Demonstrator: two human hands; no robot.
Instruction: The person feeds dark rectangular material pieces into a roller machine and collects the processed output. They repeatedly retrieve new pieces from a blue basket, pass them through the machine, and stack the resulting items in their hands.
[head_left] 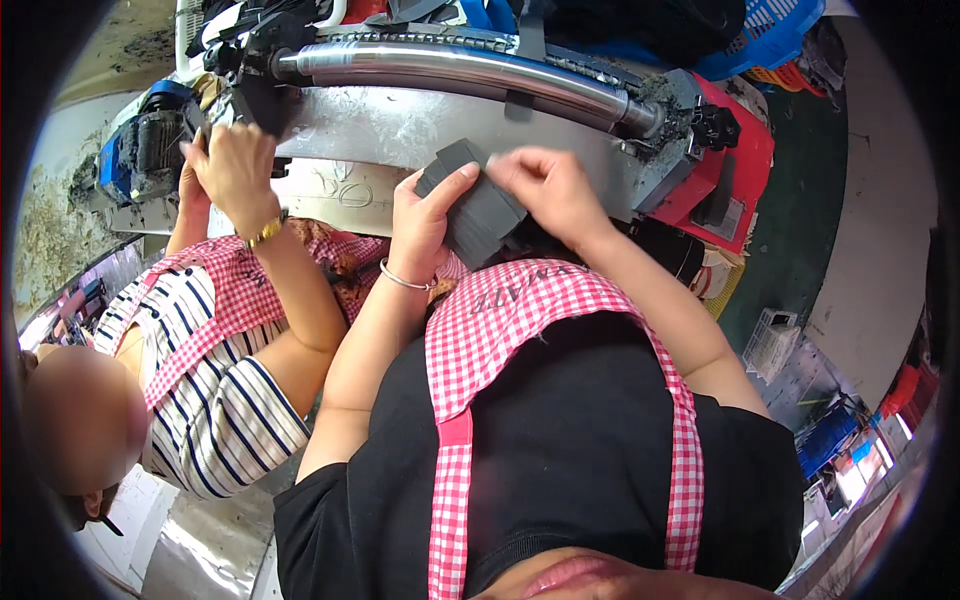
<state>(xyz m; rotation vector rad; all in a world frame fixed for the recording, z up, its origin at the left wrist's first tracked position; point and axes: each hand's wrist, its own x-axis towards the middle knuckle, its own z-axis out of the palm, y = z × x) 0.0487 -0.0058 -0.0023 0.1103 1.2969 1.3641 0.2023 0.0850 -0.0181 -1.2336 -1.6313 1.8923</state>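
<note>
My left hand and my right hand together hold a stack of dark grey flat pieces in front of my chest, just before a metal machine table. My left thumb presses on the top edge of the stack, and my right fingers pinch its upper right side. I wear a thin bracelet on the left wrist and a red-and-white checked apron over a black shirt.
A shiny steel roller runs across the machine behind the table. A co-worker in a striped shirt and checked apron stands at my left, with a hand raised at dark pieces on the machine. A red machine part and blue crates lie to the right.
</note>
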